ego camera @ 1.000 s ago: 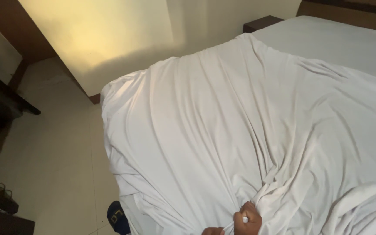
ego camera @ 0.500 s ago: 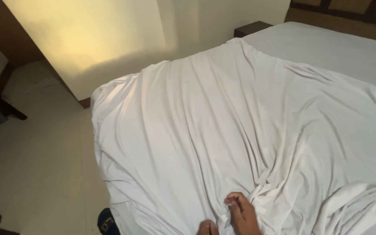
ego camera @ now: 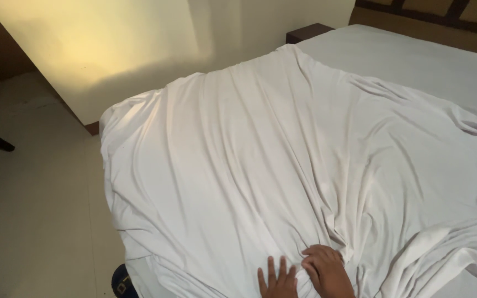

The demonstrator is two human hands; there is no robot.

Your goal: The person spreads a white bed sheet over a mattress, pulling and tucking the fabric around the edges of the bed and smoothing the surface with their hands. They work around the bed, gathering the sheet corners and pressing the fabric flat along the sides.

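Hands together at bed's near edge, left hand [ego camera: 277,277] flat, right hand [ego camera: 327,269] bunching one white sheet [ego camera: 282,165]

I count one wrinkled white cotton bedsheet [ego camera: 260,165] spread over one bed [ego camera: 415,55], two bare hands at its near edge, a left hand [ego camera: 277,278] and a right hand [ego camera: 327,269], and one dark wooden nightstand [ego camera: 307,32] by the far corner.

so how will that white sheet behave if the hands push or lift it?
Likely floppy: the white sheet drapes over the bed corner in long folds. It probably bunches rather than slides whole, since creases gather at the right hand. The left hand lies flat on it; it looks light.
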